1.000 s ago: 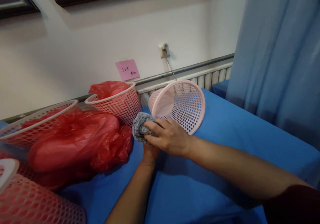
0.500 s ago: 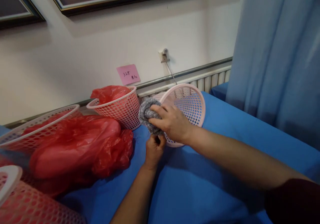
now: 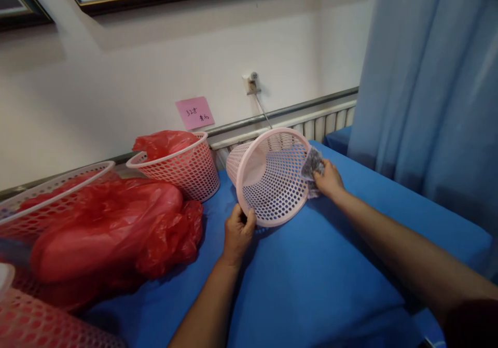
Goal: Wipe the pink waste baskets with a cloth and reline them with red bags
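A pale pink perforated plastic basket (image 3: 254,167) lies tipped on its side on the blue-covered surface, its mouth facing me. My left hand (image 3: 238,231) is closed on the near lower-left part of its rim. At the basket's right side, my right hand (image 3: 329,178) grips a grey cloth (image 3: 312,164) and presses it against the rim. Part of the cloth hangs down outside the rim.
To the left, a basket (image 3: 187,169) holds a red plastic bag (image 3: 165,143). A heap of red bags (image 3: 112,228) lies in front of more baskets. Behind are a radiator (image 3: 330,122) and a wall socket (image 3: 252,82); a blue curtain (image 3: 424,88) hangs right.
My right hand has carried the cloth from the basket's left rim across to its right rim. My left hand keeps its hold at the lower left. The view has shifted slightly.
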Tool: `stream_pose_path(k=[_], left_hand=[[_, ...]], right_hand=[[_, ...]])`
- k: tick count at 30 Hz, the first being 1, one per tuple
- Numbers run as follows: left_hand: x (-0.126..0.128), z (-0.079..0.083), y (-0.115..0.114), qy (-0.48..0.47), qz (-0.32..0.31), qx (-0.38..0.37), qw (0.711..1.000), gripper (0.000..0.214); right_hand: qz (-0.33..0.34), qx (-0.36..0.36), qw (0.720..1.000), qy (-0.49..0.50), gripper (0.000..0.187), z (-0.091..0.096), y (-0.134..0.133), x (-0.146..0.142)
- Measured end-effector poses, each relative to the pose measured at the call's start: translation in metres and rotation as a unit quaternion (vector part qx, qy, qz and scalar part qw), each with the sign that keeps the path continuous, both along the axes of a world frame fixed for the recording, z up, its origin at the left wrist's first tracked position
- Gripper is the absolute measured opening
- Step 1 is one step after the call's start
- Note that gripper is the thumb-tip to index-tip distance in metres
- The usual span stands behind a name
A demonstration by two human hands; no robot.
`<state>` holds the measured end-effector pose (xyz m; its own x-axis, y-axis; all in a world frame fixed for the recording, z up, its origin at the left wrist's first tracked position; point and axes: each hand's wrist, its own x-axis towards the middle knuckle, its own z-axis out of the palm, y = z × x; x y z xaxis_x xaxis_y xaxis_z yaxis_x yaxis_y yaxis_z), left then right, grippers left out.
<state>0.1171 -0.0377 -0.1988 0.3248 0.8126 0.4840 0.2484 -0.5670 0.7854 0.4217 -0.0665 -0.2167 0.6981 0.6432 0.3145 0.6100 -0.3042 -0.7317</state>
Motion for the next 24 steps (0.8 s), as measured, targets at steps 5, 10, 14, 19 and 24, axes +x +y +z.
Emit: stream_pose_path(k=[5,10,14,19,24], left_hand=[[0.001,-0.002,-0.001,-0.023,-0.006,-0.028,0.999,0.024],[0.002,-0.005,0.001,-0.044,-0.013,-0.045,0.998,0.026],[0.006,-0.010,-0.002,-0.036,-0.038,-0.053,0.997,0.027],[0.006,-0.007,-0.004,-0.043,-0.034,-0.040,0.998,0.030],[0.002,-0.005,-0.001,-0.069,-0.034,-0.046,0.996,0.047]], right_hand=[[0.048,-0.120,0.991,-0.010,0.044,-0.030,-0.023,-0.029],[0.133,-0.158,0.977,-0.062,0.035,-0.013,-0.038,-0.058],[0.235,-0.133,0.959,-0.082,0.031,-0.006,-0.054,-0.098],[0.378,0.090,0.922,-0.004,0.034,-0.008,-0.066,-0.140],[0.424,0.260,0.867,-0.021,0.044,0.004,-0.069,-0.136]])
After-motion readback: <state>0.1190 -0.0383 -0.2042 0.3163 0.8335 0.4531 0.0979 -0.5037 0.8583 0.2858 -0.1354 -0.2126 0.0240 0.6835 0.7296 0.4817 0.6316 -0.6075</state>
